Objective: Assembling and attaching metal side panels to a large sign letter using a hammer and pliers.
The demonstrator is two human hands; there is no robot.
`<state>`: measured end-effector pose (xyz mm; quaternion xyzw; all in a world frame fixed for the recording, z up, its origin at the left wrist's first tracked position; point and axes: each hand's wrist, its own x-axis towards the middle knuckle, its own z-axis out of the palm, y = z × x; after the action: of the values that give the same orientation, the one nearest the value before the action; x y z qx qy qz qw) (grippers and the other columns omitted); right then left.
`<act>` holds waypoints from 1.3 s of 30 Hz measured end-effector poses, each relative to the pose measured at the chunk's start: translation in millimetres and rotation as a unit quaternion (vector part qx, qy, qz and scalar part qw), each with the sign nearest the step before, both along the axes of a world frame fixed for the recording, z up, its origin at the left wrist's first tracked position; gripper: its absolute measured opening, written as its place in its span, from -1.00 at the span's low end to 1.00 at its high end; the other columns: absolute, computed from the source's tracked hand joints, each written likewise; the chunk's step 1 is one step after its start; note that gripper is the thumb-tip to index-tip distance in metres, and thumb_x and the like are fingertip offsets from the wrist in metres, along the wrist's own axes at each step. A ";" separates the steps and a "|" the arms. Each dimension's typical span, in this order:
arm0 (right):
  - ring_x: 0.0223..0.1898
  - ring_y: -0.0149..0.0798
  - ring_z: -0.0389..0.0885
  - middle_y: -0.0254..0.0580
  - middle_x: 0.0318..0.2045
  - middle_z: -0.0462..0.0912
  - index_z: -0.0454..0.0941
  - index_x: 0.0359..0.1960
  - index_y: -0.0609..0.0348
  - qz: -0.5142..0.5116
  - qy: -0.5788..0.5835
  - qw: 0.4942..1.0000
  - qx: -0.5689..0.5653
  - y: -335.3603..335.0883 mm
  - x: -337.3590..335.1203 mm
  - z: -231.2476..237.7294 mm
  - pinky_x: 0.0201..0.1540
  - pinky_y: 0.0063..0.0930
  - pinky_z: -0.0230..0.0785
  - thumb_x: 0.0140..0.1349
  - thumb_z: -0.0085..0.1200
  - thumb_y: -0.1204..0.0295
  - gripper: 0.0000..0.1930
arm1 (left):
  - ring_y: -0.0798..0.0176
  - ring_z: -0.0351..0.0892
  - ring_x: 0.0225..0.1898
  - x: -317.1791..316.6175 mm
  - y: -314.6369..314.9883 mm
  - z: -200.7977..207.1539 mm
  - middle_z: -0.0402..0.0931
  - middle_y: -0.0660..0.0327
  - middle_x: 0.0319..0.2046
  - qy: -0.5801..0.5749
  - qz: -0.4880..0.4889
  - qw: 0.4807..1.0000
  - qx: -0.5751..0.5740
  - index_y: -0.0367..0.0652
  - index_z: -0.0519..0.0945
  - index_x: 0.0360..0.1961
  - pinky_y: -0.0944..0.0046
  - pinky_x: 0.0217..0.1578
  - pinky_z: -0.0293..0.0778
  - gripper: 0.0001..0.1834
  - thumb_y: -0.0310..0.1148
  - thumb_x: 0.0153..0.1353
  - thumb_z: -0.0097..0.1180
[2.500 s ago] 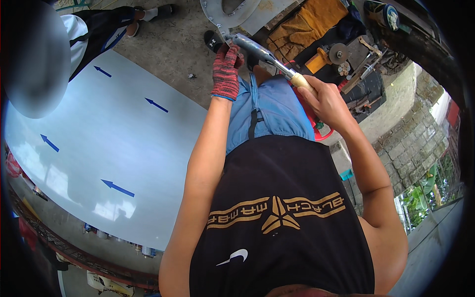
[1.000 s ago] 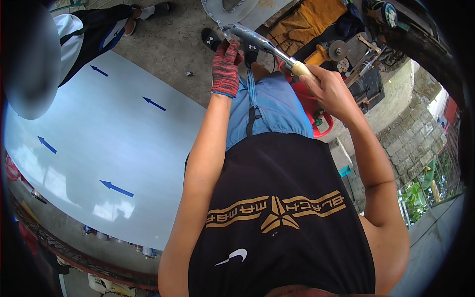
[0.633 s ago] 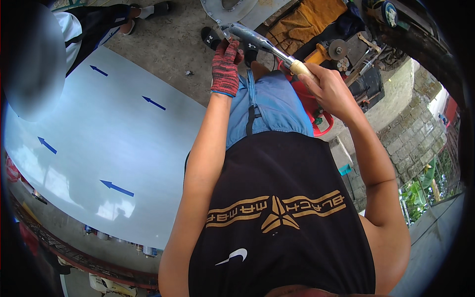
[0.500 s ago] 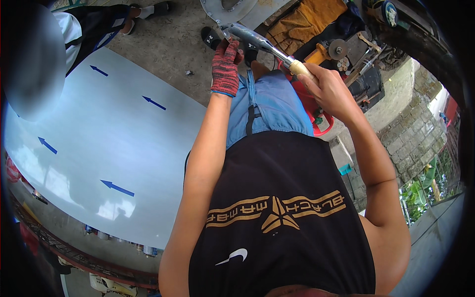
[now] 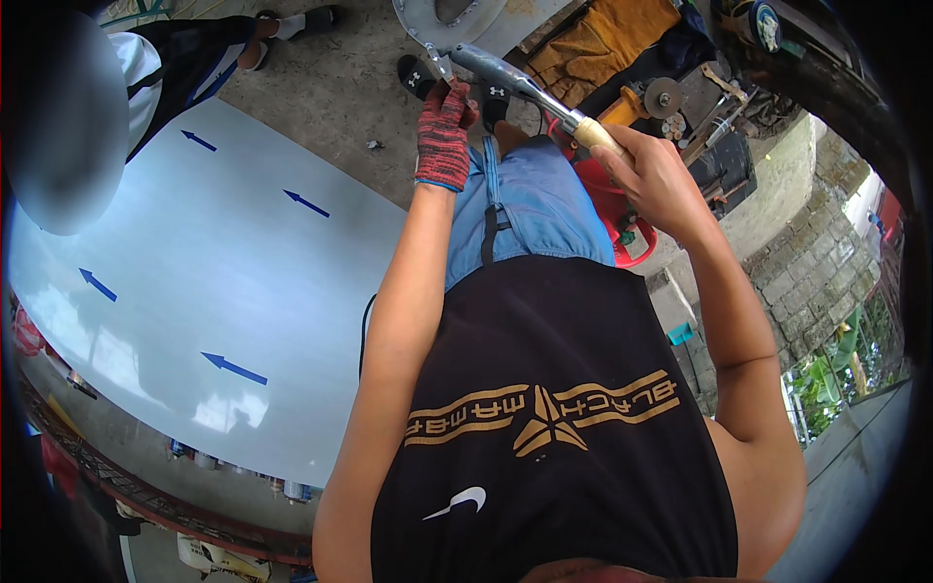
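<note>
My left hand [image 5: 444, 136], in a red-and-black knit glove, pinches a small shiny metal piece [image 5: 442, 67] at the edge of a grey sheet-metal panel [image 5: 486, 35]. That panel has a rounded cut-out and small marks along its rim. In my bare right hand [image 5: 653, 175] is the pale wooden handle of a long, rounded steel tool [image 5: 501, 73]; its exact kind is unclear. The tool's far end lies over the panel's edge, right beside the small metal piece; whether they touch I cannot tell.
To the left spreads a large glossy pale-blue sheet [image 5: 243, 262] with blue arrows. Another person's dark shorts [image 5: 199, 58] show beyond it. At right are a tan leather piece [image 5: 603, 44], an angle grinder [image 5: 637, 105], loose tools and a red plastic object [image 5: 637, 255].
The steel tool and my right hand have shifted very slightly right and down. More of the small metal piece shows above my left fingers.
</note>
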<state>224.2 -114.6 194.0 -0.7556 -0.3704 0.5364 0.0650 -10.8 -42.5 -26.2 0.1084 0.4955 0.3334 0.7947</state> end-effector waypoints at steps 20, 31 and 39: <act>-0.64 -0.65 0.34 -0.42 -0.46 0.53 0.54 0.19 0.28 -0.238 0.157 0.954 0.094 -45.1 83.1 39.8 -0.61 -0.75 0.12 0.48 0.13 0.13 -0.52 | 0.36 0.57 -0.25 -9.9 -3.5 -21.3 0.59 0.25 -0.03 -0.005 -0.030 0.999 0.026 -0.04 0.51 0.22 0.35 -0.20 0.54 -0.58 -0.29 0.38 0.28; -0.61 -0.57 0.42 -0.33 -0.46 0.61 0.56 -0.08 0.31 -0.432 -0.010 0.812 0.394 90.3 188.4 -109.4 -0.57 -0.64 0.28 0.47 0.16 0.21 -0.67 | 0.33 0.60 -0.28 -2.9 -6.8 -23.5 0.60 0.27 -0.06 -0.025 -0.021 0.999 0.014 -0.04 0.52 0.23 0.36 -0.25 0.57 -0.56 -0.31 0.35 0.31; -0.56 -0.51 0.47 -0.30 -0.49 0.65 0.60 -0.31 0.23 -0.496 -0.070 0.786 0.362 153.4 240.3 -183.8 -0.49 -0.52 0.35 0.49 0.10 0.14 -0.63 | 0.34 0.59 -0.27 -3.6 -4.4 -17.0 0.62 0.29 -0.09 -0.025 -0.033 0.999 0.026 -0.05 0.54 0.20 0.35 -0.21 0.55 -0.58 -0.28 0.37 0.31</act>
<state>464.4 38.7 10.2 -0.7916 -0.1154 0.2030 0.5647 -14.4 -46.9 -43.1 0.1367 0.4632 0.3224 0.8142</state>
